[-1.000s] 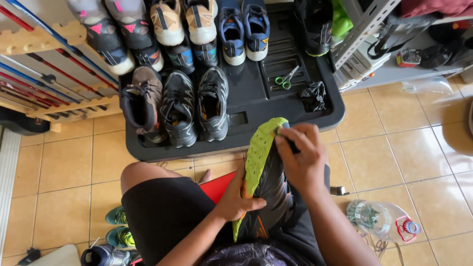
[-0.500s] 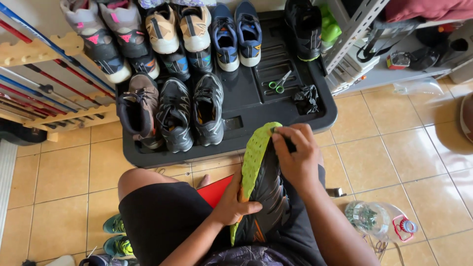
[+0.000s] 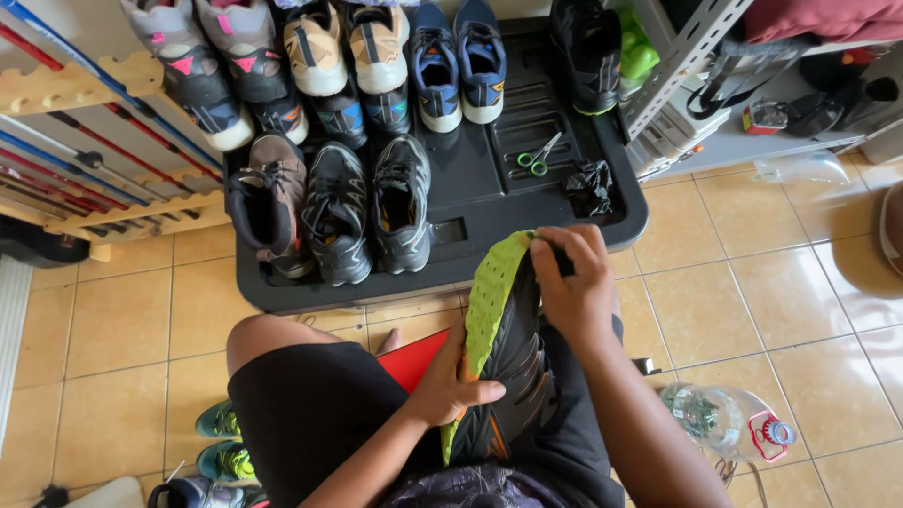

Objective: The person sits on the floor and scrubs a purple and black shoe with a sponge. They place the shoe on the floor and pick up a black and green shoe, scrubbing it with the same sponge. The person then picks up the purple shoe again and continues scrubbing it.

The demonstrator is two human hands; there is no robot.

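Before us the black tray (image 3: 621, 221) carries rows of shoes (image 3: 339, 212), scissors (image 3: 538, 155) and a crumpled black bag (image 3: 591, 185). On our lap lies a dark shoe (image 3: 513, 362) with a green sole (image 3: 489, 306); our left hand (image 3: 451, 376) clasps its middle, our right hand (image 3: 578, 282) pinches its toe. A bottle (image 3: 724, 419) lies on the floor beside our right arm, with bare tiles beyond.

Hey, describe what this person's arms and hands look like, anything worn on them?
Both forearms are bare, with no sleeves showing in the frame. The left hand and the right hand wear no gloves, and no rings, watch or bracelets show. Lower down, the person wears black shorts.
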